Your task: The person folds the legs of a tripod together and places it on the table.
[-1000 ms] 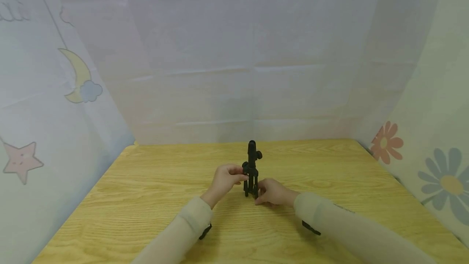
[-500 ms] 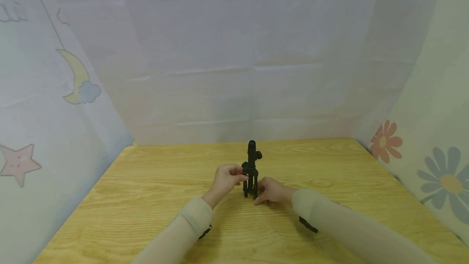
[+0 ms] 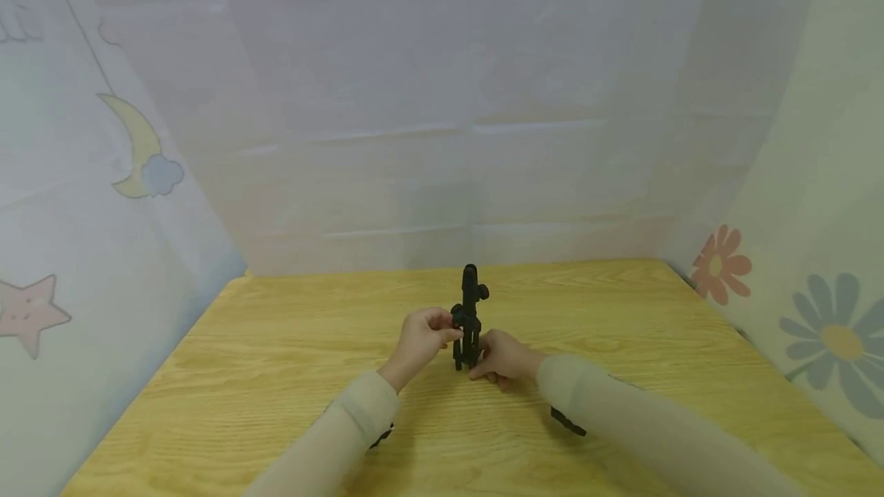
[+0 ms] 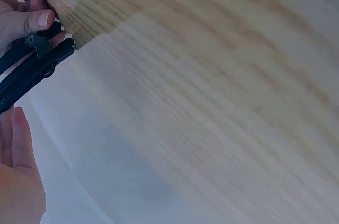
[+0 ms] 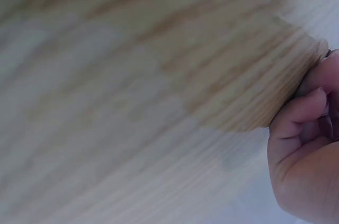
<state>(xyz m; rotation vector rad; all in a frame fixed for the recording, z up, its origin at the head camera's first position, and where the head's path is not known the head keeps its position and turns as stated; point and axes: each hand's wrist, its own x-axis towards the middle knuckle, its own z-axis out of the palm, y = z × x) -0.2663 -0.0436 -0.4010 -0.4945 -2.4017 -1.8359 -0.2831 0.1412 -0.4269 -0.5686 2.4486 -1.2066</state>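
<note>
A small black tripod (image 3: 470,304) stands upright near the middle of the table, its legs close together and knobs on its sides. My left hand (image 3: 420,337) pinches it from the left near the tops of the legs. From the right, my right hand (image 3: 507,357) grips the foot of a leg, thumb low by the table. In the left wrist view the tripod's legs (image 4: 37,73) slant between the left hand (image 4: 18,176) and the right hand's fingers (image 4: 37,20). The right wrist view shows the right hand (image 5: 304,166) with curled fingers; the leg is mostly hidden there.
The wood-grain table (image 3: 276,374) reaches back to a creased pale sheet (image 3: 373,175). Printed sheets flank it, with a moon (image 3: 141,144) and star on the left and flowers (image 3: 839,340) on the right. Dark wrist devices (image 3: 568,422) sit under both sleeves.
The right hand has moved slightly left with the leg it grips, and the tripod's legs look closer together. The left hand keeps its hold. The whole head view has shifted a little.
</note>
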